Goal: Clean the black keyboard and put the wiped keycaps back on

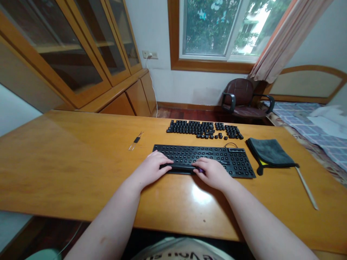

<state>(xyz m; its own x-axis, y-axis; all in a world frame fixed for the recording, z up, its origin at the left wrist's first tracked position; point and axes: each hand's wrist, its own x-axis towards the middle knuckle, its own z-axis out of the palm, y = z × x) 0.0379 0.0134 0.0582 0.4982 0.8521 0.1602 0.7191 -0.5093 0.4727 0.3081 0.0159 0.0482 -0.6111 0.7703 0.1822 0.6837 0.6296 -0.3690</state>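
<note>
A black keyboard point(233, 164) with its keycaps off lies on the wooden table in front of me. A slim black bar point(183, 167) runs between my hands across its near left part; what kind of thing it is I cannot make out. My left hand point(155, 166) is closed at the bar's left end, thumb towards me and fingers beyond it. My right hand point(211, 171) has curled fingers at the right end, where a bit of purple shows beneath them. Behind the keyboard, several loose black keycaps point(189, 127) are laid out in rows.
A small dark tool with wire loops point(137, 139) lies to the left on the table point(67, 162). At right are a folded dark grey cloth point(271, 151) with yellow showing beneath and a thin pale stick point(307, 189). Beyond the table stands a brown chair point(241, 97).
</note>
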